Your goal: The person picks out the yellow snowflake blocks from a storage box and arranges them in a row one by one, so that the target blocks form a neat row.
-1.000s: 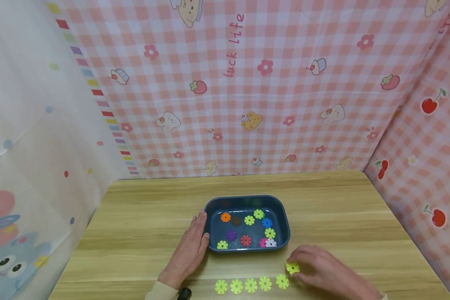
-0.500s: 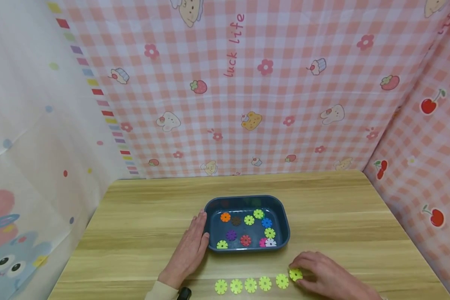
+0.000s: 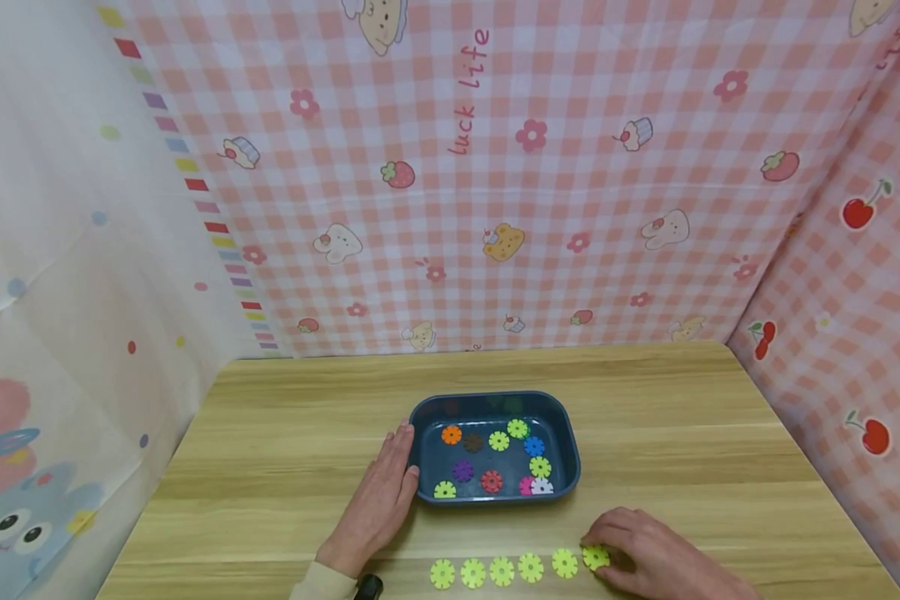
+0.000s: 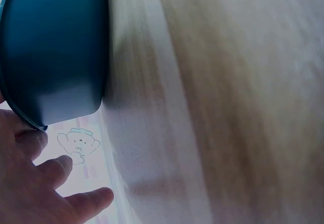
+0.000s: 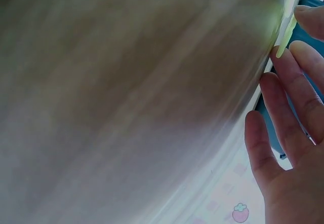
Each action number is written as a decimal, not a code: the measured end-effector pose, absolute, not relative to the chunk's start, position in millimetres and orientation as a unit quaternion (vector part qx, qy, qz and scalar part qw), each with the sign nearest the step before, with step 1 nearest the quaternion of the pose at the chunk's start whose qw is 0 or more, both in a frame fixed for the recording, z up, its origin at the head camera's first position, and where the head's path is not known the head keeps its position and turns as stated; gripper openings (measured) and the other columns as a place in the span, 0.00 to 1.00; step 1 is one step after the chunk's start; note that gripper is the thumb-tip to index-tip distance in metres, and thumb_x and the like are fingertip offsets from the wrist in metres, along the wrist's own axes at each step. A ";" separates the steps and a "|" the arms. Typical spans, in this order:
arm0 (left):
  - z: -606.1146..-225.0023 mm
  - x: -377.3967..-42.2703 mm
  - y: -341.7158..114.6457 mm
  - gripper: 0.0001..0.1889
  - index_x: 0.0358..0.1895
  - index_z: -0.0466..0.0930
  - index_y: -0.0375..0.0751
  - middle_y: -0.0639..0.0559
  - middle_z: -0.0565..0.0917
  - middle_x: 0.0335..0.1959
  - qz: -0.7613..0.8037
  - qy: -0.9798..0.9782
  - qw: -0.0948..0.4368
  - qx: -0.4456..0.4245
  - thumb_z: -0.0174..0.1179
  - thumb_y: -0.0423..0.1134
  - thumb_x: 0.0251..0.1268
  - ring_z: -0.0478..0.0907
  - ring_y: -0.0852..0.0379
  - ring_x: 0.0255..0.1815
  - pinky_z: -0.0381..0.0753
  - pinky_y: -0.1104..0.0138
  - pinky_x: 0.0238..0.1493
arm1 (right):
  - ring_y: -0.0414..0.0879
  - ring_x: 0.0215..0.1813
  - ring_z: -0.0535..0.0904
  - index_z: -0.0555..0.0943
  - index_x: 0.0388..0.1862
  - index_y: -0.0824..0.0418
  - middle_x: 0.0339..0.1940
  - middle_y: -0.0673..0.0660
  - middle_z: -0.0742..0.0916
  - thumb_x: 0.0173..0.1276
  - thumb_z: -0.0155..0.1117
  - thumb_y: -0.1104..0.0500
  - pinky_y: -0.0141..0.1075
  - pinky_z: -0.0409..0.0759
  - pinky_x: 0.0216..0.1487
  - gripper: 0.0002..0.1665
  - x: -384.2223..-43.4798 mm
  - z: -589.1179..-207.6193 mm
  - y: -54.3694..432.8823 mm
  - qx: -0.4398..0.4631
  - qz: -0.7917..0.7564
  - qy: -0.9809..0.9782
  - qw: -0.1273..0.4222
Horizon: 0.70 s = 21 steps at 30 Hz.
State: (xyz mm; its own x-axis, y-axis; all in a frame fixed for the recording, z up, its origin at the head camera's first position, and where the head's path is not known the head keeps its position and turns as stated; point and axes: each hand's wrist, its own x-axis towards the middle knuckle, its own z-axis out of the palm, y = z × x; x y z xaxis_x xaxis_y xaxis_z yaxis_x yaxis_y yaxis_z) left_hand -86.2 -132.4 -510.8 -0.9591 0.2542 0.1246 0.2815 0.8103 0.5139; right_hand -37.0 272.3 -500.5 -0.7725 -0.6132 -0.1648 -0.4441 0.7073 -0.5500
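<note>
At the right end of a row of several yellow-green notched plastic discs (image 3: 502, 572), my right hand (image 3: 648, 552) pinches one more yellow-green disc (image 3: 595, 558) between thumb and fingers, down at the table. The right wrist view shows that disc edge-on as a thin strip (image 5: 286, 37) by the fingertips. My left hand (image 3: 377, 498) rests with straight fingers against the left wall of a dark blue tray (image 3: 572, 450). In the left wrist view the tray's end wall (image 4: 55, 46) stands above the fingers (image 4: 83, 203).
Inside the tray lie several loose discs: yellow-green, orange (image 3: 451, 435), brown (image 3: 472, 443), blue (image 3: 534, 447), purple (image 3: 462, 472), red (image 3: 491, 481), pink and white (image 3: 542, 486). Patterned cloth (image 3: 480, 208) hangs behind the wooden table (image 3: 307, 417) and at both sides.
My right hand has brought its disc down and slightly right, toward the near edge, into line with the row. The left hand and the tray have stayed put.
</note>
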 end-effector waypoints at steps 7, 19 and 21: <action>-511.4 -86.6 -132.7 0.30 0.83 0.52 0.38 0.45 0.54 0.85 -0.272 -0.951 0.027 -0.141 0.44 0.44 0.86 0.53 0.40 0.83 0.62 0.37 0.74 | 0.33 0.48 0.75 0.85 0.55 0.41 0.52 0.36 0.83 0.73 0.67 0.41 0.38 0.83 0.54 0.16 -37.3 -500.9 272.0 -0.310 -0.240 0.907 0.153; -510.4 -86.0 -132.5 0.30 0.83 0.53 0.37 0.44 0.54 0.84 -0.278 -0.949 0.028 -0.143 0.44 0.44 0.86 0.53 0.39 0.83 0.61 0.37 0.74 | 0.35 0.51 0.76 0.85 0.57 0.40 0.55 0.37 0.83 0.74 0.65 0.38 0.42 0.83 0.56 0.17 -39.4 -493.1 270.4 -0.311 -0.242 0.907 0.151; -510.3 -85.9 -132.5 0.30 0.83 0.53 0.37 0.44 0.54 0.84 -0.279 -0.949 0.029 -0.144 0.44 0.43 0.86 0.53 0.39 0.83 0.61 0.37 0.74 | 0.36 0.52 0.77 0.85 0.57 0.41 0.55 0.37 0.84 0.75 0.64 0.39 0.42 0.83 0.57 0.17 -40.1 -488.5 268.6 -0.317 -0.245 0.906 0.136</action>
State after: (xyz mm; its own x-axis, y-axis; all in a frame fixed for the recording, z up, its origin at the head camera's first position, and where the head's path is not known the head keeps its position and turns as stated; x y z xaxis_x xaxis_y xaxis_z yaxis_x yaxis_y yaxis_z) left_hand -85.9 -132.5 -510.3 -0.9569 0.2571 0.1350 0.2892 0.8024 0.5220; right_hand -40.1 268.6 -488.5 -0.7621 -0.6410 -0.0913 -0.5076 0.6790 -0.5303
